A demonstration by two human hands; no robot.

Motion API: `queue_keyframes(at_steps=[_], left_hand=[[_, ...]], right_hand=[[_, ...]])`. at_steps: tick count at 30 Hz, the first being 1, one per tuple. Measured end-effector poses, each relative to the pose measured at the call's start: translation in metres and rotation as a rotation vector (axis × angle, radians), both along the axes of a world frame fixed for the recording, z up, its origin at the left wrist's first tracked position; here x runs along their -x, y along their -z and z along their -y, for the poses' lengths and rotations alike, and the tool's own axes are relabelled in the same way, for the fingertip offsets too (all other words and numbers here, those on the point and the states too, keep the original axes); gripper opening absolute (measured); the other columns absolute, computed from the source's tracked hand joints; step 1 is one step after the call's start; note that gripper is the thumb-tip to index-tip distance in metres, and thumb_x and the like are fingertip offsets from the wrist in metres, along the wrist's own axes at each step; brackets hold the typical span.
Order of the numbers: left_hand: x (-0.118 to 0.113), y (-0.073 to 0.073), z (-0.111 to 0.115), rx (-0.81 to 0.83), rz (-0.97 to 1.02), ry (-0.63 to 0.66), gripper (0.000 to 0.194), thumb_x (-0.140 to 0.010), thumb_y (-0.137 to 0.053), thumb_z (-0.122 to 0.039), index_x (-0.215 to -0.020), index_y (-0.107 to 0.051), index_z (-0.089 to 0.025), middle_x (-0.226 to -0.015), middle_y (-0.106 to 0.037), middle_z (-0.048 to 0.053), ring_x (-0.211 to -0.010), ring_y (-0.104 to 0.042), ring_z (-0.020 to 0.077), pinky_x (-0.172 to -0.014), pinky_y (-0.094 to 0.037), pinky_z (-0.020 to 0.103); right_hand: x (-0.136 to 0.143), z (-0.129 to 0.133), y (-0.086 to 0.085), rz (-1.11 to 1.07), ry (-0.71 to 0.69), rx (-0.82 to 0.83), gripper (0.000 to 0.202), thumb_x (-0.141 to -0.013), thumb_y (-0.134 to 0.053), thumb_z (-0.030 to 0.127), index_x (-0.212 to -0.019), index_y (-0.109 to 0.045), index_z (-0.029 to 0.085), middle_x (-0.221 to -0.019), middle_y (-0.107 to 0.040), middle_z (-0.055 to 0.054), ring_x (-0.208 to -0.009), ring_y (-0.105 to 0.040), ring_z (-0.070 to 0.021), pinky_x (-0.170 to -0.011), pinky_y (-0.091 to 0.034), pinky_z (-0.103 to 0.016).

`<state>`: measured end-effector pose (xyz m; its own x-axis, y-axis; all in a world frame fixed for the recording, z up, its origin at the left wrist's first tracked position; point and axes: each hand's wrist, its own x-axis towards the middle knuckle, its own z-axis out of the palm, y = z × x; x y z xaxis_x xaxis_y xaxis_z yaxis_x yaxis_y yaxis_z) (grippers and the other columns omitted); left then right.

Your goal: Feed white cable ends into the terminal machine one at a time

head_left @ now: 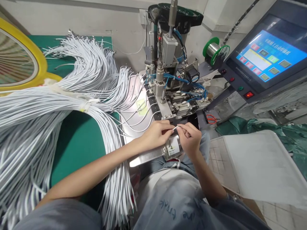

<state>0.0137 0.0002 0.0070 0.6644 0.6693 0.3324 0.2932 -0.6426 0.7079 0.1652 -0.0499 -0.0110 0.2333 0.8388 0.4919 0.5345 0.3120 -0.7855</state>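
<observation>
My left hand (159, 134) and my right hand (191, 138) meet at the front edge of the machine (165, 110), each pinching a short stretch of white cable (176, 127). The cable's end at my right fingertips is too small to make out. Just below the hands is a metal part with a white label (173, 145). Several white cables run from the machine's left side over a metal plate (144, 158) to a large bundle of white cables (100, 111), tied with a pale strip.
A yellow-framed fan (43, 60) stands at the far left on the green table (76, 140). At the right are a lit touch screen (271, 56), a green wire spool (213, 49), red-handled scissors (211, 119) and a white bin (261, 159).
</observation>
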Motion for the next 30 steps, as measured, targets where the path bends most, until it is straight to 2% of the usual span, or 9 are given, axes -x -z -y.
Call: queue_keyframes(at_steps=[4, 9, 13, 16, 18, 21, 23, 26, 30], left_hand=[[0.002, -0.001, -0.005, -0.121, -0.026, 0.043, 0.02, -0.087, -0.049, -0.012, -0.089, -0.069, -0.013, -0.067, -0.057, 0.003, -0.063, -0.05, 0.0113, -0.058, -0.038, 0.022], [0.004, -0.005, -0.007, -0.161, 0.047, 0.134, 0.016, -0.086, -0.052, -0.012, -0.085, -0.068, -0.012, -0.068, -0.059, 0.003, -0.063, -0.052, 0.0111, -0.059, -0.041, 0.022], [0.004, -0.004, -0.002, -0.148, 0.085, 0.066, 0.016, -0.086, -0.052, -0.013, -0.082, -0.067, -0.012, -0.064, -0.058, 0.001, -0.058, -0.052, 0.0093, -0.054, -0.04, 0.02], [0.004, -0.003, -0.001, -0.301, -0.053, 0.035, 0.02, -0.088, -0.047, -0.013, -0.082, -0.066, -0.012, -0.066, -0.059, 0.002, -0.06, -0.052, 0.0111, -0.055, -0.04, 0.022], [0.006, -0.004, -0.004, -0.487, -0.205, 0.045, 0.023, -0.088, -0.043, -0.011, -0.082, -0.065, -0.01, -0.069, -0.06, 0.005, -0.064, -0.052, 0.014, -0.057, -0.041, 0.025], [0.008, -0.008, -0.008, -0.726, -0.398, 0.087, 0.025, -0.091, -0.039, -0.01, -0.084, -0.063, -0.01, -0.075, -0.06, 0.007, -0.072, -0.052, 0.0172, -0.06, -0.04, 0.028], [0.009, -0.01, -0.01, -0.786, -0.465, 0.115, 0.026, -0.092, -0.038, -0.011, -0.085, -0.063, -0.011, -0.077, -0.061, 0.006, -0.076, -0.052, 0.0174, -0.062, -0.04, 0.028], [0.008, -0.009, -0.01, -0.724, -0.441, 0.099, 0.024, -0.09, -0.041, -0.011, -0.084, -0.064, -0.011, -0.075, -0.06, 0.006, -0.075, -0.05, 0.0175, -0.063, -0.04, 0.028], [0.004, -0.001, -0.006, -0.448, -0.302, 0.025, 0.019, -0.086, -0.047, -0.014, -0.081, -0.066, -0.013, -0.068, -0.058, 0.003, -0.066, -0.049, 0.0151, -0.058, -0.038, 0.026]], right_hand=[[-0.007, -0.003, -0.006, -0.028, -0.102, 0.075, 0.016, -0.078, -0.056, 0.019, -0.068, -0.069, 0.016, -0.047, -0.035, 0.005, -0.046, -0.035, -0.0086, -0.047, -0.033, -0.024], [-0.013, -0.008, -0.003, -0.366, -0.302, 0.252, 0.012, -0.072, -0.064, 0.025, -0.065, -0.069, 0.016, -0.05, -0.045, 0.004, -0.047, -0.038, -0.0083, -0.047, -0.031, -0.024], [0.005, -0.002, 0.006, -0.531, -0.185, 0.189, 0.014, -0.075, -0.062, 0.027, -0.068, -0.07, 0.018, -0.056, -0.049, 0.003, -0.049, -0.038, -0.0083, -0.047, -0.03, -0.024], [0.015, 0.002, 0.008, -0.369, -0.031, 0.053, 0.015, -0.079, -0.059, 0.023, -0.07, -0.07, 0.017, -0.051, -0.039, 0.005, -0.049, -0.036, -0.009, -0.049, -0.032, -0.025], [0.011, 0.0, 0.005, -0.172, -0.019, -0.001, 0.016, -0.079, -0.057, 0.02, -0.069, -0.068, 0.017, -0.048, -0.03, 0.006, -0.047, -0.032, -0.009, -0.049, -0.031, -0.025], [-0.004, -0.005, -0.003, 0.065, -0.158, 0.066, 0.021, -0.079, -0.054, 0.017, -0.059, -0.062, 0.016, -0.048, -0.027, 0.006, -0.047, -0.03, -0.0086, -0.049, -0.028, -0.026], [-0.013, -0.009, -0.007, 0.119, -0.258, 0.158, 0.026, -0.078, -0.053, 0.017, -0.053, -0.056, 0.017, -0.048, -0.027, 0.006, -0.047, -0.029, -0.008, -0.049, -0.027, -0.026], [-0.015, -0.013, -0.006, 0.03, -0.284, 0.209, 0.028, -0.077, -0.053, 0.018, -0.049, -0.051, 0.017, -0.048, -0.027, 0.006, -0.047, -0.028, -0.0075, -0.048, -0.027, -0.025], [-0.002, -0.012, 0.005, -0.147, -0.146, 0.12, 0.028, -0.077, -0.054, 0.02, -0.05, -0.052, 0.017, -0.048, -0.024, 0.006, -0.048, -0.029, -0.0089, -0.049, -0.028, -0.026]])
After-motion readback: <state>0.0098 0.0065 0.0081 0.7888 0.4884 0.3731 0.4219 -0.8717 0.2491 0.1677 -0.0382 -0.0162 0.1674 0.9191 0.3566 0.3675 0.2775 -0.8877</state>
